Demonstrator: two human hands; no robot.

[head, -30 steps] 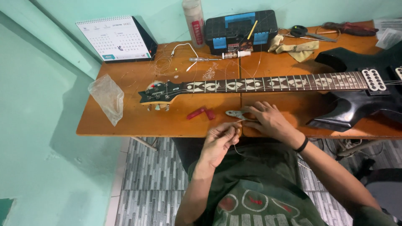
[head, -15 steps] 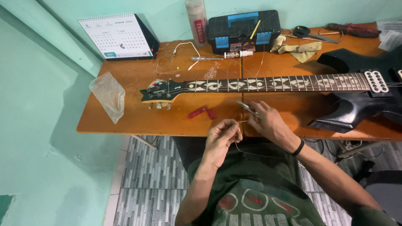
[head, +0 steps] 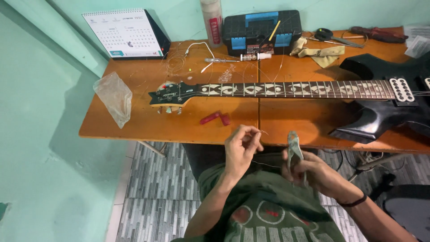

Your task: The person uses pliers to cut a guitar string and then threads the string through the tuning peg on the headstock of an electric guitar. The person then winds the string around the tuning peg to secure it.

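Note:
My left hand (head: 242,150) is raised in front of the table edge, its fingertips pinched on a thin guitar string (head: 264,132) that trails down toward my lap. My right hand (head: 313,172) sits lower and to the right, closed around the handles of small metal pliers (head: 293,145) whose jaws point up. Beyond both hands a black electric guitar (head: 380,112) lies across the orange wooden table (head: 134,125), its neck with pale inlays (head: 286,88) running left to the headstock (head: 170,94).
A small red tool (head: 216,118) lies near the front table edge. A clear plastic bag (head: 114,96) hangs over the left corner. At the back stand a desk calendar (head: 127,33), a black and blue toolbox (head: 262,29), a spray can (head: 211,18), a cloth (head: 320,51) and scissors (head: 333,38).
Both hands have drawn back from the table edge toward my lap. The right hand has lowered and turned the pliers so their jaws point up; the left still pinches the string.

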